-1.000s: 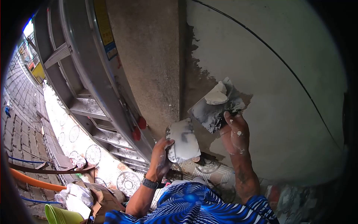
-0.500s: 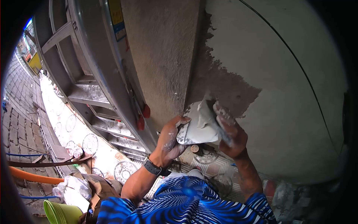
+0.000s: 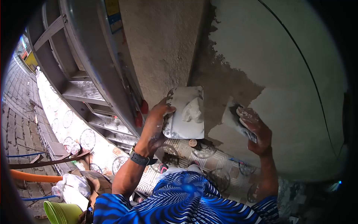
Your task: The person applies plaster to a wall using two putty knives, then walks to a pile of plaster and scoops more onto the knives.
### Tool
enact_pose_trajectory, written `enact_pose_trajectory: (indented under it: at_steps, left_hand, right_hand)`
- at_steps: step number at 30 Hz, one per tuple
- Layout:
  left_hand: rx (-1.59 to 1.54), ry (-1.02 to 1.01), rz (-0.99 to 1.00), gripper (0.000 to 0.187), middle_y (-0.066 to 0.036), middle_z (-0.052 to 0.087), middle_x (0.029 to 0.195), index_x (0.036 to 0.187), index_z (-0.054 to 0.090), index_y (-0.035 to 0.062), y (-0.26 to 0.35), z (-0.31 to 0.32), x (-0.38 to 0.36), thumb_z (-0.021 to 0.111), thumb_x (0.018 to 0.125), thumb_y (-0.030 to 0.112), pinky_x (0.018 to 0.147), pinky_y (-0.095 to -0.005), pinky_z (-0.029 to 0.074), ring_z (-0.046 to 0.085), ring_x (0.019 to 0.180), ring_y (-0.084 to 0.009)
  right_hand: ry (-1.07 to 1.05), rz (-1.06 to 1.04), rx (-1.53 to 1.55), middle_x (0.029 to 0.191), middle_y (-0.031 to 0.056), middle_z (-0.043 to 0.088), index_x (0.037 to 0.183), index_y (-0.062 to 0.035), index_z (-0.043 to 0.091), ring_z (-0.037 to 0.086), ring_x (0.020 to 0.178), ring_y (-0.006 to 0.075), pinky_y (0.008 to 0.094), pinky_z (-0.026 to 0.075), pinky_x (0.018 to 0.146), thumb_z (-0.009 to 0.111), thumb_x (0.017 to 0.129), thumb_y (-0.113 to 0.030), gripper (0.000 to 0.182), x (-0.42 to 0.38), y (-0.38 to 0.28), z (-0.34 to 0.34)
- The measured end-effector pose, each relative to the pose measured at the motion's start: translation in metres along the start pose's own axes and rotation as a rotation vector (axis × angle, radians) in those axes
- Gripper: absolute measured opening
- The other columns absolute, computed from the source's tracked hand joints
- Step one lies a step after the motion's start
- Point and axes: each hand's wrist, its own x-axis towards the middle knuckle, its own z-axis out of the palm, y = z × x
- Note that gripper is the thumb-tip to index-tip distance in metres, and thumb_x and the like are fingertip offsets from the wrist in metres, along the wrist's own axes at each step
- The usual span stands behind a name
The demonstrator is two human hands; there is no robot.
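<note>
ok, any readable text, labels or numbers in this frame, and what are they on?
Nothing can be read.
Yellow and blue label on the ladder rail: print too blurred to read.
Yellow sign far off at the left edge: too small to read.
Wristwatch on the left hand: no face visible.
Plaster-smeared plate in the left grip and trowel in the right hand: no markings visible.

Left hand: raised, forearm angled up, fingers curled closed in a grip. Right hand: raised, fingers extended, pressing forward.
</note>
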Motion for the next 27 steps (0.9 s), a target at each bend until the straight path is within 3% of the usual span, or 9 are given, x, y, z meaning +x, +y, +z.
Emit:
enact_pose_trajectory:
  at_steps: [3, 9, 15, 18, 21, 24, 27]
  left_hand:
    - [0.139, -0.094, 0.039, 0.044, -0.01, 0.061, 0.103, 0.128, 0.05, -0.0028, -0.003, -0.004, 0.011, 0.051, 0.086, 0.01, 0.075, -0.0285, 0.055, 0.064, 0.086, -0.0154]
    - [0.211, -0.105, -0.019, 0.046, -0.009, 0.062, 0.103, 0.128, 0.051, -0.0047, 0.0, 0.011, 0.003, 0.052, 0.085, 0.008, 0.072, -0.0251, 0.052, 0.062, 0.084, -0.0132]
    - [0.188, -0.089, -0.032, 0.043, -0.012, 0.063, 0.106, 0.126, 0.051, -0.0063, -0.008, 0.002, 0.007, 0.051, 0.085, 0.006, 0.074, -0.0251, 0.053, 0.064, 0.084, -0.0146]
    - [0.079, -0.072, -0.049, 0.042, -0.013, 0.062, 0.105, 0.125, 0.052, -0.0067, -0.018, 0.0, 0.012, 0.051, 0.085, 0.006, 0.075, -0.0259, 0.055, 0.065, 0.084, -0.0166]
    - [-0.036, -0.142, -0.083, 0.052, -0.018, 0.062, 0.114, 0.134, 0.044, -0.0096, -0.035, -0.017, 0.028, 0.051, 0.084, 0.004, 0.081, -0.0306, 0.059, 0.068, 0.09, -0.0209]
    - [-0.123, -0.009, -0.103, 0.047, -0.016, 0.06, 0.11, 0.129, 0.046, -0.0062, -0.031, -0.018, 0.028, 0.052, 0.084, 0.007, 0.077, -0.0301, 0.06, 0.068, 0.088, -0.0216]
    - [-0.121, -0.122, -0.049, 0.05, -0.021, 0.06, 0.117, 0.135, 0.039, -0.0083, -0.024, -0.027, 0.031, 0.047, 0.086, 0.004, 0.083, -0.0365, 0.061, 0.069, 0.095, -0.0259]
  right_hand:
    - [-0.276, -0.112, -0.113, 0.125, 0.0137, 0.064, 0.117, -0.0063, 0.064, 0.058, 0.122, 0.0309, 0.0479, 0.042, 0.105, 0.06, 0.083, -0.007, 0.035, 0.039, -0.029, -0.024]
    - [-0.415, -0.301, -0.224, 0.121, 0.0118, 0.066, 0.115, -0.0085, 0.067, 0.058, 0.121, 0.0249, 0.0474, 0.043, 0.105, 0.058, 0.088, -0.016, 0.029, 0.067, -0.041, -0.02]
    - [-0.564, -0.305, -0.246, 0.118, 0.0123, 0.065, 0.115, -0.0098, 0.067, 0.059, 0.118, 0.0242, 0.0462, 0.043, 0.106, 0.06, 0.085, -0.015, 0.031, 0.074, -0.04, -0.016]
    - [-0.683, -0.234, -0.195, 0.117, 0.0119, 0.065, 0.116, -0.0099, 0.067, 0.06, 0.116, 0.0252, 0.0454, 0.043, 0.106, 0.063, 0.083, -0.011, 0.033, 0.078, -0.035, -0.022]
    - [-0.835, -0.146, -0.141, 0.117, 0.0119, 0.065, 0.115, -0.0101, 0.067, 0.06, 0.115, 0.0254, 0.0427, 0.046, 0.102, 0.065, 0.08, -0.005, 0.036, 0.09, -0.031, -0.034]
    - [-0.906, 0.03, -0.064, 0.109, 0.0097, 0.07, 0.109, -0.009, 0.069, 0.065, 0.105, 0.0265, 0.0418, 0.05, 0.097, 0.066, 0.071, 0.005, 0.041, 0.098, -0.016, -0.044]
    - [-0.75, 0.332, 0.025, 0.094, 0.0095, 0.071, 0.108, -0.0053, 0.069, 0.069, 0.088, 0.0201, 0.0357, 0.053, 0.082, 0.068, 0.08, -0.001, 0.028, 0.095, 0.004, -0.048]
